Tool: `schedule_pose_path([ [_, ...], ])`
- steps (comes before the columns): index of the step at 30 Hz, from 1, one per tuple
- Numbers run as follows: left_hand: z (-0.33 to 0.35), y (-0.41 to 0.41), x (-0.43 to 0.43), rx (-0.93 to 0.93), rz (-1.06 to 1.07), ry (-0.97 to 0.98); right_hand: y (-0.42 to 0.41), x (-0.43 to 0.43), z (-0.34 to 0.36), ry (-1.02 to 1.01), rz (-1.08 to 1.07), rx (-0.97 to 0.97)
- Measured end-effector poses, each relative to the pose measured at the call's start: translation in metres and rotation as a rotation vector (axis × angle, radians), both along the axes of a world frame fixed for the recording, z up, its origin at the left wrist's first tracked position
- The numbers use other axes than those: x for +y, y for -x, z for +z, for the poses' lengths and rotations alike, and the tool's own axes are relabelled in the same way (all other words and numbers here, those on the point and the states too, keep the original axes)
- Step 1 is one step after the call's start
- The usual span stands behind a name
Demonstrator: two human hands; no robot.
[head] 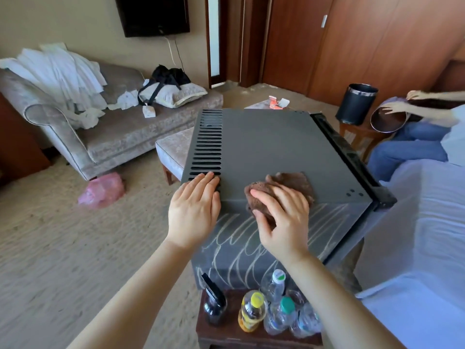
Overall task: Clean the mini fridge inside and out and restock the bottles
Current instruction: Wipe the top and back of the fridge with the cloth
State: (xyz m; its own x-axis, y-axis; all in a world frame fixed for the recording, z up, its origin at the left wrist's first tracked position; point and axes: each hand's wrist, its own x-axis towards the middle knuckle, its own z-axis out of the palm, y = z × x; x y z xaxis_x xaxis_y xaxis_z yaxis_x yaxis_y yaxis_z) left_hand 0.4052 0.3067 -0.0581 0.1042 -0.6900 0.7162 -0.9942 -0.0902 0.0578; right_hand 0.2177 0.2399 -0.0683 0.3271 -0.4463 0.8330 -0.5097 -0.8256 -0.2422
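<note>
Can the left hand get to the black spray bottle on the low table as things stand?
Probably yes. The left hand lies flat and empty on the mini fridge, and the spray bottle stands at the table's left edge below that forearm, with the other bottles off to its right.

Hotel guest room, mid-housekeeping: wall-mounted television [152, 15] hanging at upper left; sofa [113, 127] carrying heaped white linens [60, 71]; white-sheeted bed [422, 222] lying at right; wood-panelled wardrobe doors [352, 41] standing behind.

A pink plastic bag [102, 190] lay on the carpet beside the sofa [105, 137]. White linen [60, 74] was heaped on it. A black bin [356, 103] stood upright.
</note>
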Motion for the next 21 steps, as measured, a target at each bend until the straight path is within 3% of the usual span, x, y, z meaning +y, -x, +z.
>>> schedule_pose_path([
  [8,-0.016,-0.002,-0.014,-0.107,0.036,0.326,-0.014,-0.001,-0.019,0.171,-0.121,-0.052],
  [11,-0.012,-0.001,-0.017,-0.147,0.17,0.416,-0.012,-0.007,-0.013,0.244,-0.105,-0.03],
  [21,-0.018,0.001,-0.018,-0.105,0.115,0.455,-0.007,-0.009,-0.022,0.275,-0.091,0.008],
])
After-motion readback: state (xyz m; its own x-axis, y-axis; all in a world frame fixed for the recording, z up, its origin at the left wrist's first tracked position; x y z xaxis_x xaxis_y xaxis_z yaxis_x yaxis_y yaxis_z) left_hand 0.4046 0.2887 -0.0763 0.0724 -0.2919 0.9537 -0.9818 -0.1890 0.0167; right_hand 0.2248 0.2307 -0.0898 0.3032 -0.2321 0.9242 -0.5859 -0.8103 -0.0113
